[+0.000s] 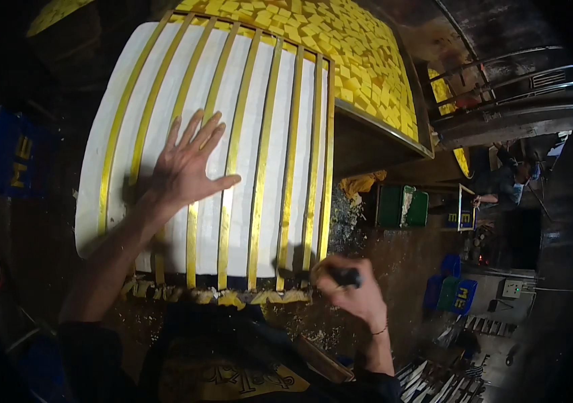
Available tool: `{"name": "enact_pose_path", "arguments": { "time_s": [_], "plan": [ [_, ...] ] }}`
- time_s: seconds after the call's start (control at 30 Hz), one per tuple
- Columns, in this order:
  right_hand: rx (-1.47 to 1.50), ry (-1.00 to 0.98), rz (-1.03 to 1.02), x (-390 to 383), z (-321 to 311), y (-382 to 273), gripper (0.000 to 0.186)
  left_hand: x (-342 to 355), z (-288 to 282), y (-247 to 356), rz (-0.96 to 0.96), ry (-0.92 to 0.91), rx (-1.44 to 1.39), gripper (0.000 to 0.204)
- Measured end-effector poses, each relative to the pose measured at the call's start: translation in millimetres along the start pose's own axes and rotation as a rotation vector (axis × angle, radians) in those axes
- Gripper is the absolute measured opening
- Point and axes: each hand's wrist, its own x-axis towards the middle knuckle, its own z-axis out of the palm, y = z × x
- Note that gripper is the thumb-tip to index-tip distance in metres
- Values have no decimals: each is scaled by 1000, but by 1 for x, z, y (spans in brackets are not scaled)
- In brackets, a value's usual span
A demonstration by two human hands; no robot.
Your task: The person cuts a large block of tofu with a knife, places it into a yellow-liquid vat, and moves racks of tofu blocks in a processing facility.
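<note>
A big white slab (118, 127), smooth like pressed tofu, lies before me. On top of it rests a slatted frame (257, 185) of yellow-stained bars running away from me. My left hand (189, 168) is spread flat over the bars and the slab, fingers apart. Down at the near right corner, my right hand (357, 292) is wrapped round the black handle of what looks like a knife (344, 277). Its blade is hard to make out in the shadow by the slab's near edge. Ragged yellowish trimmings (232, 297) line that edge.
Behind stands a large tray (427, 144) heaped with yellow cubes (360, 74). Green and blue crates (424, 208) sit on the floor to the right. Farther right, another person (511, 181) holds a light frame (466, 208). A blue crate (14, 158) stands far left.
</note>
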Motion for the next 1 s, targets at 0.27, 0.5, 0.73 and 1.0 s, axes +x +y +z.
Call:
{"name": "enact_pose_path", "arguments": {
  "time_s": [0.27, 0.5, 0.73, 1.0],
  "plan": [
    [-60, 515, -601, 277, -47, -29, 23, 1, -12, 4, -56, -76, -36, 91],
    [-402, 504, -579, 381, -59, -47, 21, 4, -15, 9, -67, -105, -92, 94],
    [-58, 58, -202, 90, 23, -31, 13, -1, -4, -9, -84, -161, -24, 98],
    [70, 253, -465, 135, 10, -93, 17, -5, -8, -13, -69, -119, -24, 96]
  ]
}}
